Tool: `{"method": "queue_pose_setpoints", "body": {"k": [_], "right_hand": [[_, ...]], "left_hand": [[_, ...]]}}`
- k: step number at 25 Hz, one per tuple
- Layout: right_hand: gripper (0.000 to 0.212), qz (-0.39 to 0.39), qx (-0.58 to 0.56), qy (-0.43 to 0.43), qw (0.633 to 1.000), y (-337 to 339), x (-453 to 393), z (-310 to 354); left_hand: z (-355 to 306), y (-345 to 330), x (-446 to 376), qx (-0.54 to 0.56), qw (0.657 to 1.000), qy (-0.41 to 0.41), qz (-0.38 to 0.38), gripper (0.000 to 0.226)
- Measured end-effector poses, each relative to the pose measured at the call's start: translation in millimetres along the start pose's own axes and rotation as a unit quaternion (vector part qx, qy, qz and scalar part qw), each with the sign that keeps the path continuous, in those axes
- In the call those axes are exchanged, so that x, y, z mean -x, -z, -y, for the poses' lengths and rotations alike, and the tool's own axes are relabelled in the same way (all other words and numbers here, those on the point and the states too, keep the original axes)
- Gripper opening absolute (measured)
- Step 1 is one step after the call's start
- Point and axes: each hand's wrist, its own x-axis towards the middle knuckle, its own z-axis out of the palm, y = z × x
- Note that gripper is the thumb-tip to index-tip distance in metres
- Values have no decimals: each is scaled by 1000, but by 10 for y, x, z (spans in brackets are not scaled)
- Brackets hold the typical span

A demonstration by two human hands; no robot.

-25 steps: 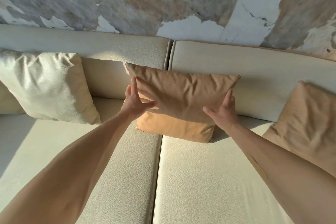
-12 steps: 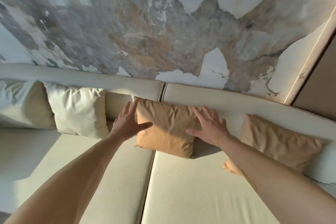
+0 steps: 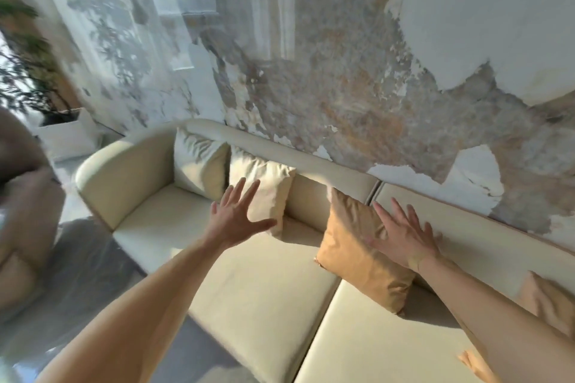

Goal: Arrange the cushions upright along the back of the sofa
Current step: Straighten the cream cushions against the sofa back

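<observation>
Left hand (image 3: 238,218) lifted off tan cushion (image 3: 357,246).

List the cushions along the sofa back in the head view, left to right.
Cream cushion in the corner → second cream cushion → tan cushion at the seam → tan cushion at the right edge, partly hidden by the right forearm.

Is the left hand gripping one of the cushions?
No, the left hand is spread open with its fingers splayed in front of the cream cushion, closed around nothing.
</observation>
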Motion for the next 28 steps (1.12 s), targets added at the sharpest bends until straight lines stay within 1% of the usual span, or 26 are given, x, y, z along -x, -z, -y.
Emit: {"method": "queue_pose_setpoints", "body": {"k": [2,5,7,10,13,16,22,28], "right_hand": [[91,0,-2,25,1000,-10,-135,379],[89,-11,16,69,997,-53,-348,1098],[90,-7,13,112,994,-129,-506,1724],[90,-1,2,165,986,-259,-688,2665],[89,4,15,187,982,-370,-835,3542],[88,9,34,195,980,-472,-948,4215],[87,10,46,201,978,-474,-1305,5073],[89,4,37,220,975,-546,-1950,5766]], "left_hand": [[416,261,192,-8,999,40,-24,105],[1054,597,427,-21,994,98,-39,104],[1544,837,571,-38,989,130,-50,105],[2345,1171,726,-37,982,175,-63,106],[3111,1502,856,-26,974,211,-72,106],[3678,1774,915,-21,971,227,-77,104],[4472,1967,764,-1,966,240,-91,105],[5052,2000,214,-7,969,234,-73,106]]}}
